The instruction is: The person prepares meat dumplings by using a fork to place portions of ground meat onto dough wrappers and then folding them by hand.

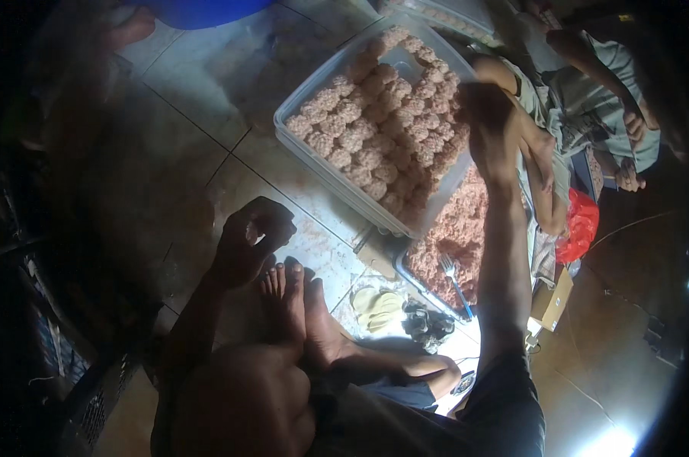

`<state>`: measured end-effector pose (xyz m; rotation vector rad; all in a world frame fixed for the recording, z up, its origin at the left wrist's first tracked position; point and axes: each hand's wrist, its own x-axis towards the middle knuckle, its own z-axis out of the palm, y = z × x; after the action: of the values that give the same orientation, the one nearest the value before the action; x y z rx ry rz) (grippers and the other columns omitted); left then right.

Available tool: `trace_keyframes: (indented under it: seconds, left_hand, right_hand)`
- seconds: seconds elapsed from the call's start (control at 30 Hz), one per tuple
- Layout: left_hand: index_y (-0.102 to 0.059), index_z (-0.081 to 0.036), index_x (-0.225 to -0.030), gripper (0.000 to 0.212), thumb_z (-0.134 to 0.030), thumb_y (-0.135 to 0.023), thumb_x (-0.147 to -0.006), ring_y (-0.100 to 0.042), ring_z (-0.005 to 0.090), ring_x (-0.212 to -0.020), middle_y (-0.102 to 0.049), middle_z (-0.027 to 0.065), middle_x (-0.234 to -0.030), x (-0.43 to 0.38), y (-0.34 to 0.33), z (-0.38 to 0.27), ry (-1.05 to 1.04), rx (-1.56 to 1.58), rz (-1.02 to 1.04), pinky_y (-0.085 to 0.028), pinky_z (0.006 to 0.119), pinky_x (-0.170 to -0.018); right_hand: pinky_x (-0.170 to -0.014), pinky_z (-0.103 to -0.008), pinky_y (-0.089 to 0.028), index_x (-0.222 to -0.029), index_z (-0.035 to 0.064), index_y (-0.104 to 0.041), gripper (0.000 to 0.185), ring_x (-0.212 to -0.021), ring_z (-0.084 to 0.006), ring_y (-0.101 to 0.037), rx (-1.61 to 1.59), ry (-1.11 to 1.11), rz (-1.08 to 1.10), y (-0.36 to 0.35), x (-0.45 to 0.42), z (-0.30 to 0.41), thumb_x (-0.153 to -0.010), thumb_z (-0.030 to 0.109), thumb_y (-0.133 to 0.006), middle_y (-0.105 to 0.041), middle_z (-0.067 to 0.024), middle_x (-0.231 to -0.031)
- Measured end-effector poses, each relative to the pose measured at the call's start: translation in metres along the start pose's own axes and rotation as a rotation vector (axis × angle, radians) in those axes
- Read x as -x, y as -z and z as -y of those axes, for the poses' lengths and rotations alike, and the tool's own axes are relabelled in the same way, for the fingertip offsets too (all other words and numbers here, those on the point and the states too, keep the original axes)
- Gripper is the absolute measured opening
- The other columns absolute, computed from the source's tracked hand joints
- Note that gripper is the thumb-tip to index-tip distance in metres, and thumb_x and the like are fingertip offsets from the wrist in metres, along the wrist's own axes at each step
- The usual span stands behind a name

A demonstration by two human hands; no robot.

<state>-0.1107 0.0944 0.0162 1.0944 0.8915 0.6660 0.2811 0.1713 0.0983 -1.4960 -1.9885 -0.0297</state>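
A clear plastic container [344, 208] full of rounded pinkish meat-like balls stands ahead of me, on what seems a stack of similar ones. My right hand [487, 108] is at its right edge, in shadow; whether its fingers grip the rim is unclear. Below and to the right lies a tray [430, 294] of pink minced mixture, with a blue-handled fork [457, 285] resting on the mixture. My left hand [259, 237] hovers over the tiled floor near my feet, fingers curled with a gap between thumb and fingers, holding nothing visible. Several pale yellow round pieces [377, 308] lie left of the tray.
Beside them is a dark, crumpled thing [428, 323]. Another clear container [453, 17] is at the top. A person [596, 91] sits at the right, near a red plastic bag [578, 225] and a cardboard box [552, 300]. A blue round object [207, 11] is at the top left.
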Motion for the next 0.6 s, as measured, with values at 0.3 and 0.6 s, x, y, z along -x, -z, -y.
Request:
trace_keyframes:
  seconds: [0.3, 0.6]
  left_hand:
    - [-0.066, -0.002, -0.113, 0.017, -0.013, -0.067, -0.100, -0.065, 0.0157, -0.099, -0.068, 0.0064, -0.109, 0.031, -0.080, 0.057, -0.071, -0.138, 0.287, -0.053, 0.030, -0.089]
    - [-0.066, -0.004, -0.113, 0.021, -0.017, -0.068, -0.096, -0.062, 0.0190, -0.106, -0.066, 0.0073, -0.115, 0.052, -0.156, 0.113, -0.156, -0.343, 0.559, -0.049, 0.036, -0.095]
  right_hand:
    - [-0.061, -0.0335, -0.045, -0.091, -0.0022, -0.066, 0.035, -0.063, -0.0172, -0.057, 0.067, -0.780, -0.082, 0.135, 0.264, 0.074, -0.104, 0.029, -0.058, -0.061, -0.0099, -0.068]
    - [-0.076, -0.0432, -0.054, -0.116, 0.0032, -0.068, 0.022, -0.083, -0.0339, -0.069, 0.320, -1.117, -0.042, 0.155, 0.411, 0.107, -0.096, 0.012, -0.066, -0.069, -0.0217, -0.095]
